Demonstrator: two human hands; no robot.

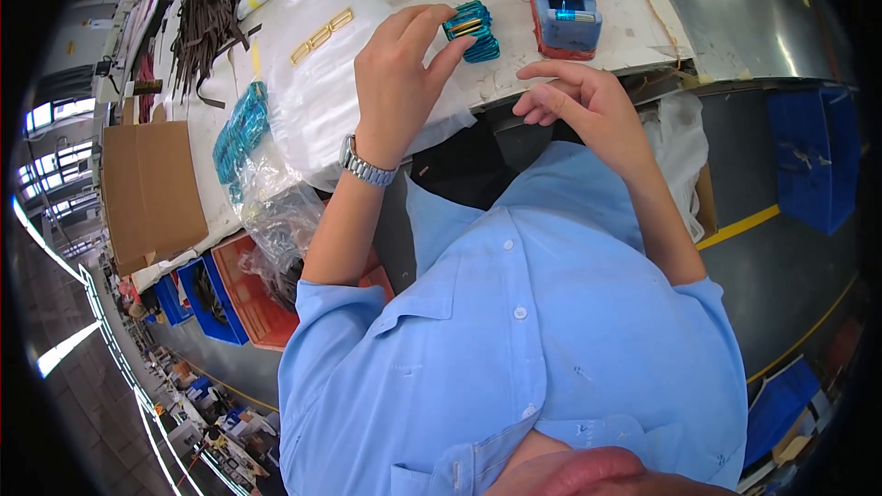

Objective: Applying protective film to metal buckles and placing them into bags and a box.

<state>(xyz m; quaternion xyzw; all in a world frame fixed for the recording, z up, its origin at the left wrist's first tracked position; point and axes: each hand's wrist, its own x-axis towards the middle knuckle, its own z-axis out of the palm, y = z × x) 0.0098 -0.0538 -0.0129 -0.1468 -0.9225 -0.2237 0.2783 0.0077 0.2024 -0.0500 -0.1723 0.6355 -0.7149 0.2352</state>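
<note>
My left hand (402,64), with a metal watch on its wrist, reaches over the white tabletop. Its thumb and forefinger close on the near-left end of a small stack of buckles (480,48) in shiny teal film, gold edges showing between the fingertips. Just off the table's front edge, my right hand (588,106) hangs in the air, fingers loosely bent and apart, nothing visible in it. A row of joined gold buckles (322,36) lies on clear plastic sheeting left of my left hand. More teal-wrapped pieces (243,133) rest at the table's left edge.
A blue tape dispenser (568,32) stands right of the stack. Dark straps (211,14) lie bunched at the far left, above a cardboard box (152,188). Crumpled clear plastic (285,220) hangs over a red crate (253,298). Blue bins (813,156) sit on the right.
</note>
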